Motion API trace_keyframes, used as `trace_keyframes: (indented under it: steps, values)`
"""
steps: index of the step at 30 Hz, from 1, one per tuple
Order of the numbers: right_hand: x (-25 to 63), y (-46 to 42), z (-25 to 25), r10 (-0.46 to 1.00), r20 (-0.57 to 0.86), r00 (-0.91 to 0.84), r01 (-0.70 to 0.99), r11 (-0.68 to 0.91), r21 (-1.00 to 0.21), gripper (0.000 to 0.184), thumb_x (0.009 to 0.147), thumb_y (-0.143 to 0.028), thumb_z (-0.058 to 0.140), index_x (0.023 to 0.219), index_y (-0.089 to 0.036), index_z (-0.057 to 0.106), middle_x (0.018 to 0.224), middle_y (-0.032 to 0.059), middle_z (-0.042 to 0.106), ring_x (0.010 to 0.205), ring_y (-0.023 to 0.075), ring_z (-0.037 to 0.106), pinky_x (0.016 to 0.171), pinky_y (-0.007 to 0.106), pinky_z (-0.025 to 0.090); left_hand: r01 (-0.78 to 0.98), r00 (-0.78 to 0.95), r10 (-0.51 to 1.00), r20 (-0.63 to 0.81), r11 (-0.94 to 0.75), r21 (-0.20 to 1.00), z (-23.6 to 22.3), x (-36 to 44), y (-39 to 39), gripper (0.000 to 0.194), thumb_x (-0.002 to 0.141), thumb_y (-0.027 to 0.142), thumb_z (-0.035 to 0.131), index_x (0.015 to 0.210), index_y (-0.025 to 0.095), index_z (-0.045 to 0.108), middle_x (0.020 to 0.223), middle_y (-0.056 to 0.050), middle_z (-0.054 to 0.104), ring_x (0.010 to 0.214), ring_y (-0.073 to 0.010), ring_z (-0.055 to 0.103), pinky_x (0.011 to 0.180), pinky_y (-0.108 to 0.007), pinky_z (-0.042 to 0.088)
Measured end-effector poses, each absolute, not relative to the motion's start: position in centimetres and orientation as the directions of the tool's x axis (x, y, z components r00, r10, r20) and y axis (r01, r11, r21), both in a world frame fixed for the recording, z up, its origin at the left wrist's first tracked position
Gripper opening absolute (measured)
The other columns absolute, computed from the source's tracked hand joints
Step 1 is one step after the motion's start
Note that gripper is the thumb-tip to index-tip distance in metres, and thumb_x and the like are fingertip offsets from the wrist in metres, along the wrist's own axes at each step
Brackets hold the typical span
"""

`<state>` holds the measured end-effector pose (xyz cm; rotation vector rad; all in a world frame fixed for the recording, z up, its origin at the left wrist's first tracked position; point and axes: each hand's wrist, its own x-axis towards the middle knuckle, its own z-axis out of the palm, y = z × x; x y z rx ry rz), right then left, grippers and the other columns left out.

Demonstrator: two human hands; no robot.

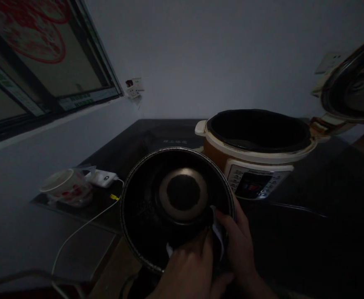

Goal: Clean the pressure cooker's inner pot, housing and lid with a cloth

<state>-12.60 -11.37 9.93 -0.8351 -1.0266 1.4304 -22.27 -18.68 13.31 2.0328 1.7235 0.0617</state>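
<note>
Black inner pot [183,193], mouth tilted nearward; left hand [188,265] reaches inside, its grip hidden; beside it, white cloth or tissue [217,232]; right hand [240,238] clasps the pot's rim, nearer the open electric pressure cooker [258,158] beyond

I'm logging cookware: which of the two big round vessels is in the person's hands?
The black pot, nearer the camera, gripped by the right hand. The other, the pale-rimmed cooker, stands untouched behind, lid open.
</note>
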Motion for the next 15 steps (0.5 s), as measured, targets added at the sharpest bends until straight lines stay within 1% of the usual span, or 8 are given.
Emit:
trace_keyframes:
  steps: [2,3,4,6,8,11,13,15]
  values:
    - [-12.4,-11.3,9.9,0.992,0.030,-0.124,-0.372,-0.019,-0.928,0.054,0.080,-0.035,0.066,0.133,-0.032,0.057,0.137,-0.0010,0.059,0.132,0.0278,0.047,0.111,0.043,0.037,0.868,0.227,0.936,-0.267,-0.071,0.491,14.0,-21.7,-18.1,0.075,0.082,0.029,0.065,0.144,0.004,0.031,0.149,-0.026,0.039,0.137,-0.0330,0.040,0.109,-0.047,0.040]
    - [-12.2,-11.2,9.8,0.992,0.017,-0.129,-0.370,-0.032,-0.928,0.054,0.080,-0.035,0.066,0.133,-0.032,0.057,0.136,-0.0008,0.059,0.131,0.0278,0.048,0.111,0.043,0.038,0.845,0.244,0.932,-0.267,-0.070,0.530,14.3,-21.7,-17.9,0.076,0.082,0.028,0.065,0.145,0.005,0.030,0.149,-0.026,0.038,0.138,-0.0326,0.038,0.109,-0.047,0.039]
    - [-12.1,-11.2,9.7,0.992,0.015,-0.128,-0.368,-0.033,-0.929,0.053,0.080,-0.036,0.067,0.133,-0.032,0.058,0.135,-0.0008,0.060,0.132,0.0277,0.048,0.111,0.042,0.038,0.830,0.262,0.927,-0.268,-0.075,0.553,14.4,-21.8,-17.9,0.078,0.080,0.026,0.066,0.145,0.006,0.028,0.150,-0.025,0.037,0.138,-0.0323,0.038,0.109,-0.046,0.039]
    - [-11.9,-11.3,9.6,0.993,0.032,-0.115,-0.356,-0.011,-0.935,0.052,0.080,-0.037,0.067,0.131,-0.033,0.059,0.136,-0.0010,0.059,0.133,0.0272,0.046,0.111,0.041,0.037,0.824,0.302,0.913,-0.274,-0.106,0.556,14.5,-22.3,-18.1,0.084,0.076,0.024,0.071,0.146,0.007,0.028,0.149,-0.025,0.038,0.139,-0.0326,0.037,0.109,-0.045,0.040]
    - [-11.8,-11.4,9.5,0.994,0.060,-0.088,-0.352,0.025,-0.936,0.050,0.082,-0.037,0.067,0.131,-0.034,0.059,0.138,-0.0016,0.057,0.133,0.0265,0.046,0.112,0.040,0.036,0.843,0.334,0.899,-0.284,-0.150,0.517,14.4,-23.1,-18.7,0.083,0.076,0.027,0.072,0.145,0.007,0.031,0.148,-0.025,0.040,0.138,-0.0332,0.038,0.109,-0.045,0.040]
    - [-11.8,-11.6,9.4,0.995,0.073,-0.072,-0.361,0.042,-0.932,0.050,0.084,-0.035,0.065,0.134,-0.035,0.055,0.139,-0.0020,0.056,0.131,0.0261,0.048,0.112,0.042,0.036,0.886,0.346,0.887,-0.307,-0.201,0.417,14.4,-24.1,-19.7,0.079,0.078,0.039,0.070,0.143,0.006,0.037,0.148,-0.025,0.040,0.136,-0.0371,0.040,0.109,-0.050,0.038]
    - [-11.7,-11.5,9.5,0.992,0.085,-0.092,-0.360,0.047,-0.932,0.051,0.085,-0.033,0.065,0.134,-0.036,0.055,0.137,-0.0016,0.058,0.130,0.0263,0.049,0.112,0.043,0.036,0.911,0.337,0.880,-0.335,-0.215,0.353,14.4,-24.9,-20.3,0.082,0.080,0.047,0.067,0.144,0.007,0.037,0.147,-0.026,0.040,0.134,-0.0386,0.042,0.107,-0.052,0.039]
    - [-11.4,-11.4,9.5,0.987,0.105,-0.120,-0.348,0.057,-0.936,0.050,0.085,-0.033,0.065,0.134,-0.035,0.055,0.136,-0.0011,0.059,0.131,0.0266,0.048,0.111,0.043,0.037,0.927,0.330,0.866,-0.377,-0.221,0.303,14.3,-25.7,-20.8,0.084,0.080,0.056,0.063,0.145,0.009,0.037,0.147,-0.025,0.039,0.133,-0.0383,0.044,0.106,-0.052,0.041]
